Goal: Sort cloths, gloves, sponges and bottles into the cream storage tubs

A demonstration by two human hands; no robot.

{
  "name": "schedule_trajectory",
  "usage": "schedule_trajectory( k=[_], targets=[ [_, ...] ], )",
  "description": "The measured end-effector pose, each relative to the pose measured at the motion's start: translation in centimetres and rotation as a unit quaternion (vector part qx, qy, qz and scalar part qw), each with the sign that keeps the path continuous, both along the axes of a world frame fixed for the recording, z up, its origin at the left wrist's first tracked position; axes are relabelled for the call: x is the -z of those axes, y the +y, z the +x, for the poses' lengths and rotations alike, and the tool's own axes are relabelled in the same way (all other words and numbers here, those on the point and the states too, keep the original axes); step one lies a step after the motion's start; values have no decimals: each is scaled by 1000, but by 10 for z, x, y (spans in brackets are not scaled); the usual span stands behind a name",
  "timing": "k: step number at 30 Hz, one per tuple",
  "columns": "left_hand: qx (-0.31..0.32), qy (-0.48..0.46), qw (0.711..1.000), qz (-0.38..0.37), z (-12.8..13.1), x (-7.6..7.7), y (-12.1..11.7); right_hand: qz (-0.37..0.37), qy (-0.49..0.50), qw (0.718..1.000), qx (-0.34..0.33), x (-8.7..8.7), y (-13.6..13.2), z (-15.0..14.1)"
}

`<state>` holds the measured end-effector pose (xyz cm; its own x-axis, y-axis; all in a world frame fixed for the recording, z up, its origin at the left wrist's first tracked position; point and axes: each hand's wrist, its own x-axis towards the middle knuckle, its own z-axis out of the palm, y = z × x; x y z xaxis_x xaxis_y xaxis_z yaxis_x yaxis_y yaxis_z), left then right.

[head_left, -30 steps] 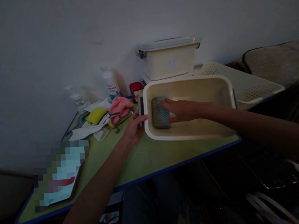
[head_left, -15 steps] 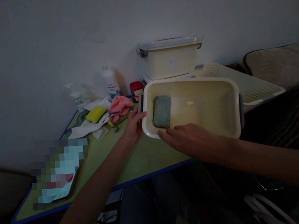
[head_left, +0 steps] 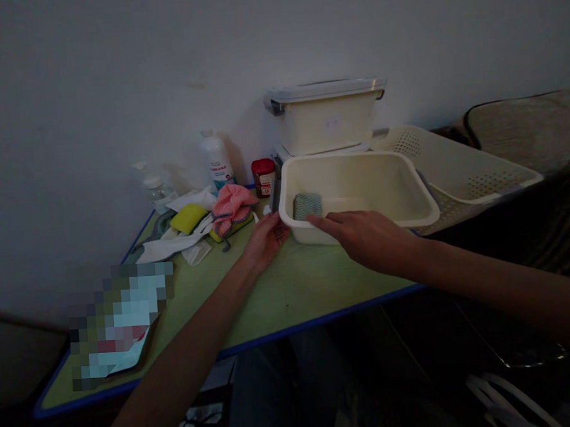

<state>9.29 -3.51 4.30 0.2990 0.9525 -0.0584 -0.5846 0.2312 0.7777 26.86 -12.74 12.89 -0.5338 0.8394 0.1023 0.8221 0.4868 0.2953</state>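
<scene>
A cream plastic storage bin (head_left: 363, 225) without a lid stands on the green table, its opening facing up and a little toward me. Inside, at its left end, lies a grey-green scrubbing sponge (head_left: 307, 205). My left hand (head_left: 266, 242) grips the bin's left end, thumb by the rim and fingers at the lower corner. Over the near rim rests my right hand (head_left: 368, 239), its fingers closed on the edge close to the sponge. Part of the bin's near wall is hidden behind that hand.
Behind stands a lidded bin (head_left: 328, 124). A perforated basket (head_left: 475, 163) lies to the right. At the left are a white bottle (head_left: 218, 159), a pump bottle (head_left: 155, 190), a red-lidded jar (head_left: 264, 178), a pink cloth (head_left: 234, 207), a yellow sponge (head_left: 189, 218) and a blurred-out tablet-like device (head_left: 128, 326).
The bin has tipped back from facing me to a flatter stance on the table. Both hands have moved with it, and the sponge remains at its left end.
</scene>
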Motion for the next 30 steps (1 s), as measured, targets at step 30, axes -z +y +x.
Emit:
schedule_trajectory(
  k=[30],
  targets=[
    [20,104,993,57,7,7,-7,255,54,940,-220,23,37,29]
  ],
)
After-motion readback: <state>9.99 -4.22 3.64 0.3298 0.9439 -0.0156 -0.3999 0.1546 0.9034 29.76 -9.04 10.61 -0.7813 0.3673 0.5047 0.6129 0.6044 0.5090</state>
